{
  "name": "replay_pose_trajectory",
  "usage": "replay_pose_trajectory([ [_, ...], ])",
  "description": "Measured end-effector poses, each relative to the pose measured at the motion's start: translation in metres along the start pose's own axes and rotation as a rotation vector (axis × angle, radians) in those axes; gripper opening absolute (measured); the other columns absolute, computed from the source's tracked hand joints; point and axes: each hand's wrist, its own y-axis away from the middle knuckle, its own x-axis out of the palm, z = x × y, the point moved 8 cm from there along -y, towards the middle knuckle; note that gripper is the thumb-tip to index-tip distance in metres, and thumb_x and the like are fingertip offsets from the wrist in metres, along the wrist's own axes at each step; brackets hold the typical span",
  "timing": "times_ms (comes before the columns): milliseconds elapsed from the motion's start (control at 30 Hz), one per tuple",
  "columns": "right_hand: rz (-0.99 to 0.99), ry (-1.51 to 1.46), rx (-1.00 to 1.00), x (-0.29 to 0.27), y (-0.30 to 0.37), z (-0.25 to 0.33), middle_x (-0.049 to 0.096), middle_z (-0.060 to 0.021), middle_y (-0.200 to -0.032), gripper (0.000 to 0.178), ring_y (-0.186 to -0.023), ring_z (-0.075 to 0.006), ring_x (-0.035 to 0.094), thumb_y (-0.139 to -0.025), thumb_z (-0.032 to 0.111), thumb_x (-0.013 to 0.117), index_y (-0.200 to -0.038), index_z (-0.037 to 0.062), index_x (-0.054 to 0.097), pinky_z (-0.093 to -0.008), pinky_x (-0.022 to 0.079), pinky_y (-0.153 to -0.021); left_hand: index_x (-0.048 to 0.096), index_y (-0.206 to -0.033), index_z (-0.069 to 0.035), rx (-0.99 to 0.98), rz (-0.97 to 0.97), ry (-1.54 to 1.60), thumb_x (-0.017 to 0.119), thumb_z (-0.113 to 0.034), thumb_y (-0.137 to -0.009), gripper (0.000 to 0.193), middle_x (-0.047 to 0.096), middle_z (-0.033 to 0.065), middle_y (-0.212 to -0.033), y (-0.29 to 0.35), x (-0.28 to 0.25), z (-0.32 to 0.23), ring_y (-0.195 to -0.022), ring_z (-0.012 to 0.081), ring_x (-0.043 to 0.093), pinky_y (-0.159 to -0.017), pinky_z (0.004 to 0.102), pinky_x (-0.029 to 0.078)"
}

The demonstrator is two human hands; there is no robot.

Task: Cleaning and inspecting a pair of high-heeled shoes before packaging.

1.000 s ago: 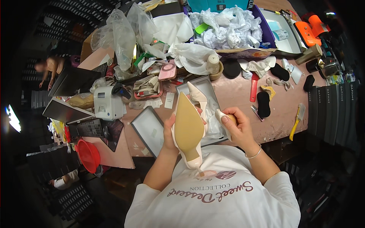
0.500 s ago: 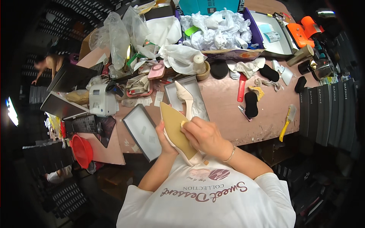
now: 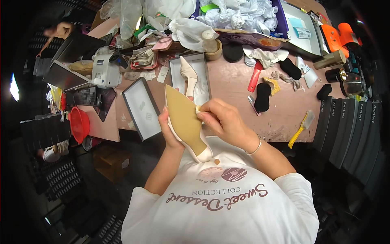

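Note:
A cream pointed-toe shoe (image 3: 186, 122) is tilted up before my chest, its tan sole facing me and its toe pointing away. My left hand (image 3: 171, 132) is closed round its left side. The thumb and fingers of my right hand (image 3: 228, 123) pinch a small pale-yellow piece (image 3: 198, 110) at the sole's right edge; its kind is too small to make out. Beyond them a matching cream shoe (image 3: 188, 74) lies in an open grey shoebox (image 3: 174, 70) with white tissue. The box lid (image 3: 140, 110) lies inside-up to the left, at the table edge.
At the back stands a purple box (image 3: 284, 22) of crumpled white paper. A red-handled tool (image 3: 255, 76), black pads (image 3: 263, 97) and a yellow-handled brush (image 3: 301, 129) lie on the right. Grey shoeboxes (image 3: 345, 130) stand beyond. At left are a label printer (image 3: 105, 74) and a red basin (image 3: 79, 124).
My right hand has shifted from the middle of the sole to its right edge, nearer the toe. My left hand keeps its hold on the shoe. The whole view has shifted somewhat.

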Motion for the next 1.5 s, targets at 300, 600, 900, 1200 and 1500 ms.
replay_pose_trajectory([
  [300, -0.12, 0.059, 0.247, 0.011, 0.025, -0.027, 0.057, -0.0107, -0.078, 0.012, -0.06, -0.0189, 0.052, -0.089, 0.01, 0.068, -0.093, -0.0001, 0.062, -0.0305, 0.042, -0.056, 0.036, -0.144, -0.01, -0.101, 0.148, -0.046, 0.041, -0.049, -0.09, 0.067, 0.058, 0.0182, -0.117, -0.031, -0.009, -0.02, -0.099, 0.0264, 0.062, -0.083, 0.0422, 0.054],
  [600, -0.302, 0.172, 0.358, 0.042, 0.049, -0.016, 0.05, -0.0052, -0.072, 0.015, -0.056, -0.0104, 0.041, -0.09, 0.012, 0.069, -0.093, -0.0014, 0.064, -0.0262, 0.035, -0.052, 0.045, -0.137, -0.011, -0.332, 0.117, 0.021, 0.045, -0.053, -0.089, 0.063, 0.059, 0.0146, -0.115, -0.067, -0.042, 0.001, -0.094, 0.0266, 0.062, -0.081, 0.0396, 0.054],
  [900, -0.197, 0.455, -0.047, 0.052, 0.048, 0.053, 0.059, -0.0065, -0.078, 0.03, -0.064, -0.0189, 0.058, -0.071, 0.012, 0.081, -0.098, 0.0041, 0.069, -0.0295, 0.047, -0.054, 0.051, -0.128, -0.009, -0.404, 0.037, 0.148, 0.045, -0.054, -0.09, 0.059, 0.061, 0.0148, -0.113, -0.07, -0.041, 0.014, -0.087, 0.0304, 0.065, -0.075, 0.0403, 0.055],
  [1200, 0.069, 0.474, -0.124, 0.032, 0.05, 0.022, 0.059, -0.0055, -0.074, 0.024, -0.06, -0.0218, 0.06, -0.073, 0.009, 0.078, -0.095, 0.0056, 0.068, -0.0324, 0.049, -0.051, 0.061, -0.108, -0.004, -0.257, -0.234, 0.199, 0.046, -0.054, -0.09, 0.054, 0.066, 0.0125, -0.096, -0.049, -0.091, 0.06, -0.081, 0.0263, 0.065, -0.074, 0.0377, 0.055],
  [1500, 0.195, 0.413, -0.014, -0.026, 0.106, -0.005, 0.057, -0.0072, -0.076, 0.011, -0.064, -0.0237, 0.061, -0.078, 0.009, 0.074, -0.088, 0.0079, 0.069, -0.0365, 0.05, -0.055, 0.061, -0.11, -0.004, -0.231, -0.282, 0.221, 0.044, -0.052, -0.09, 0.055, 0.064, 0.0121, -0.09, -0.042, -0.08, 0.073, -0.081, 0.0246, 0.064, -0.071, 0.0345, 0.055],
])
